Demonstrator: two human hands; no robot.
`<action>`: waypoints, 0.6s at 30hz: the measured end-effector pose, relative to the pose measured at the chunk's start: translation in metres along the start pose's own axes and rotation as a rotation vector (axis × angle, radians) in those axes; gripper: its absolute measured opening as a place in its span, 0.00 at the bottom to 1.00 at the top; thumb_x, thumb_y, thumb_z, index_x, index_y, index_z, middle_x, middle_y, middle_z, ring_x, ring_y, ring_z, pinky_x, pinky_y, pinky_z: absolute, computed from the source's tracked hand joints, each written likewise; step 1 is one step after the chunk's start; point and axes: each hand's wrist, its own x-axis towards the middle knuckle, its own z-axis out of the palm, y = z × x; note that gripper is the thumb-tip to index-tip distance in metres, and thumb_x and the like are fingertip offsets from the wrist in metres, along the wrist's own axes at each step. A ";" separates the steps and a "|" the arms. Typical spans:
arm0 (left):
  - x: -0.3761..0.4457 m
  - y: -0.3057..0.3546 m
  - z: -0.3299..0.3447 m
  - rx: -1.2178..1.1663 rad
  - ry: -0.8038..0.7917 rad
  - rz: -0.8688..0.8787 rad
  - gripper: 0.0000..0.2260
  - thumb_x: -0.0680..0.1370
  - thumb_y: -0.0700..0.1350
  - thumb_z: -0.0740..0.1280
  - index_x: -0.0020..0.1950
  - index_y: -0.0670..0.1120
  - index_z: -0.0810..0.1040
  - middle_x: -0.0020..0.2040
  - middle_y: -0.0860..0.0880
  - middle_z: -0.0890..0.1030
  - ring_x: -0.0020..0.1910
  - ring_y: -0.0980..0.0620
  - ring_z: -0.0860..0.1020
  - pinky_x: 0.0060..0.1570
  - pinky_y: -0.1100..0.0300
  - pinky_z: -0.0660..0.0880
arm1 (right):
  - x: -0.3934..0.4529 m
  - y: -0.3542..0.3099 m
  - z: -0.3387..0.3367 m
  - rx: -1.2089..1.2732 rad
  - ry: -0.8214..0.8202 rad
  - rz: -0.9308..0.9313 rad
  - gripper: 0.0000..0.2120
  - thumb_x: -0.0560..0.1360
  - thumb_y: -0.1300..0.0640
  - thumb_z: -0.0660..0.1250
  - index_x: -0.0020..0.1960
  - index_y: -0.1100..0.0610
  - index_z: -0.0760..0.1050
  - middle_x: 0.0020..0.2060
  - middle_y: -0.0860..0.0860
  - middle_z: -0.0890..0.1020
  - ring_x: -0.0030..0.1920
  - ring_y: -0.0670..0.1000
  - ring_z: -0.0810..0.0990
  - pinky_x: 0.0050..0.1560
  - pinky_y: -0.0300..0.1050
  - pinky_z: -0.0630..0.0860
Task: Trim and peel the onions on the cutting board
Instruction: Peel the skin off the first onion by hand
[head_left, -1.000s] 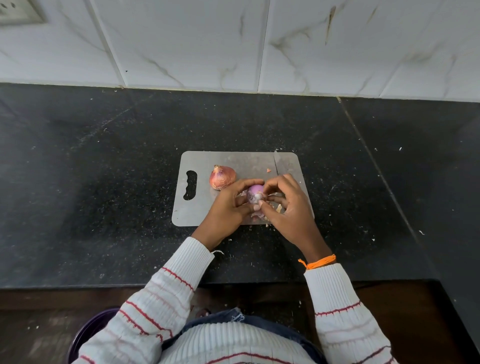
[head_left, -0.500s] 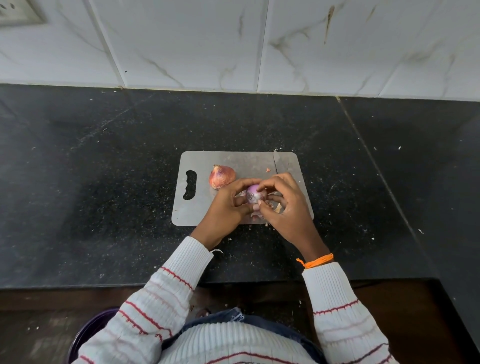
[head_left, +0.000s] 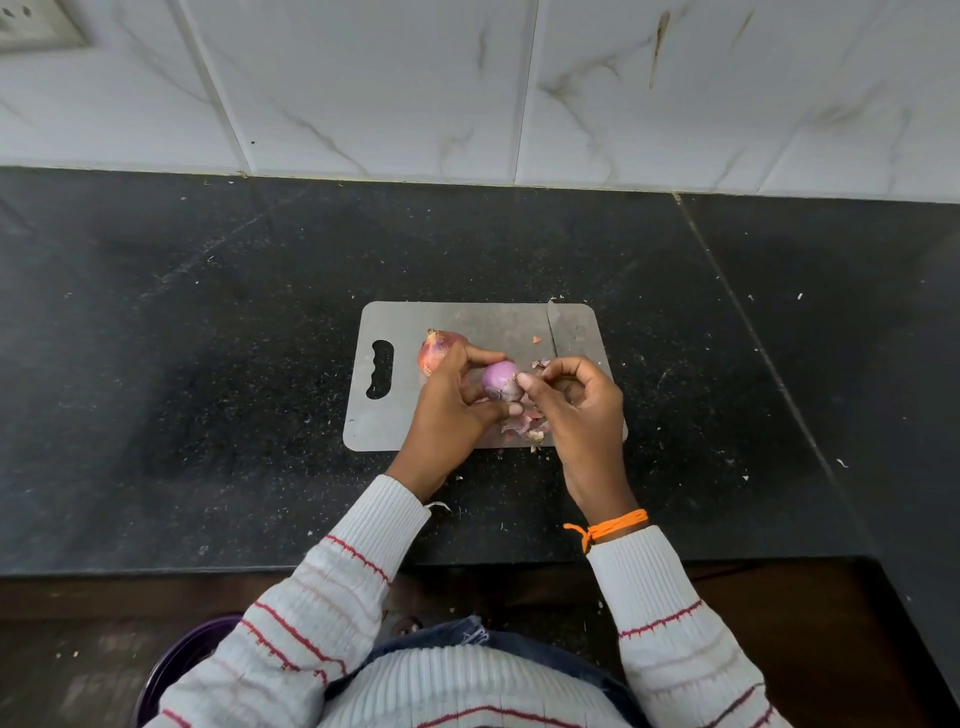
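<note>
A grey cutting board lies on the black counter. My left hand grips a small purple peeled onion just above the board. My right hand is beside it, thumb tip against the onion's right side, fingers curled; whether a bit of skin is pinched there I cannot tell. An unpeeled reddish onion rests on the board behind my left hand, partly hidden. Loose onion peels lie under my hands near the board's front edge. A knife blade lies on the board's right part, its handle hidden by my right hand.
The black stone counter carries scattered skin flecks. A white tiled wall stands behind. A dark purple bin rim shows low at the left, below the counter edge.
My right hand has slid a little to the right off the onion, so more of the purple onion shows. My left hand still holds it in the same place.
</note>
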 end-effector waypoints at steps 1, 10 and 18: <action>0.000 0.000 0.000 -0.002 0.001 -0.003 0.20 0.68 0.27 0.71 0.51 0.47 0.73 0.51 0.49 0.79 0.50 0.47 0.82 0.48 0.59 0.80 | 0.000 -0.001 0.001 0.004 0.025 0.004 0.06 0.70 0.62 0.73 0.40 0.55 0.76 0.37 0.54 0.81 0.39 0.49 0.80 0.43 0.45 0.79; 0.001 -0.001 0.000 0.110 0.050 0.018 0.20 0.67 0.30 0.74 0.50 0.49 0.73 0.51 0.51 0.79 0.49 0.50 0.82 0.50 0.56 0.80 | 0.000 -0.005 0.001 0.088 0.126 0.035 0.06 0.71 0.67 0.70 0.41 0.58 0.79 0.34 0.52 0.83 0.35 0.49 0.84 0.37 0.40 0.80; 0.001 -0.002 0.000 0.296 0.111 0.097 0.19 0.65 0.34 0.77 0.48 0.50 0.73 0.46 0.54 0.79 0.45 0.57 0.79 0.45 0.63 0.78 | -0.006 -0.008 0.011 -0.149 0.111 -0.065 0.04 0.72 0.63 0.72 0.40 0.55 0.79 0.34 0.46 0.81 0.33 0.39 0.81 0.33 0.30 0.75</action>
